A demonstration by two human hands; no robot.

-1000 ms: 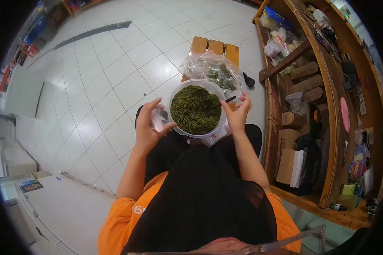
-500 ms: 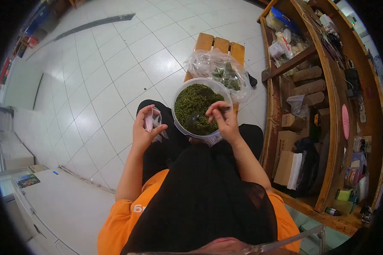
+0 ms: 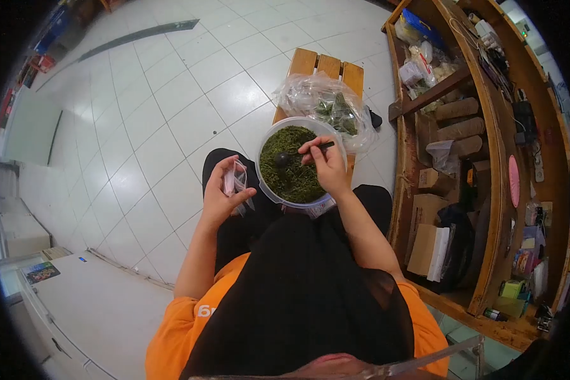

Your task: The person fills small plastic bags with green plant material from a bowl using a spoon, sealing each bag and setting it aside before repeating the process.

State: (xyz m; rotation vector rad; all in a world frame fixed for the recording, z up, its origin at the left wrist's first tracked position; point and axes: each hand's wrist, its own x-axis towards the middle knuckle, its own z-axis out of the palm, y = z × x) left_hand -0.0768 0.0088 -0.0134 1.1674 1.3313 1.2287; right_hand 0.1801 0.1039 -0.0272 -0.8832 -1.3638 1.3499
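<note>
A round clear tub (image 3: 266,180) filled with green shredded leaves (image 3: 297,180) rests at my lap. My right hand (image 3: 323,161) is closed on a dark spoon (image 3: 283,159), whose round bowl lies on the leaves left of the fingers; its handle end shows past the hand. To the left of the tub, my left hand (image 3: 221,195) holds small clear plastic bags (image 3: 236,180) between thumb and fingers.
Behind the tub, a large clear plastic bag (image 3: 301,90) with green leaves inside lies on a slatted wooden bench (image 3: 304,62). A wooden shelf (image 3: 493,253) with boxes and rolls stands at the right. A white cabinet (image 3: 101,304) is at the lower left.
My right hand has moved slightly left over the tub, and the spoon's bowl has shifted up and left across the leaves. My left hand has moved slightly right with the plastic bags.
</note>
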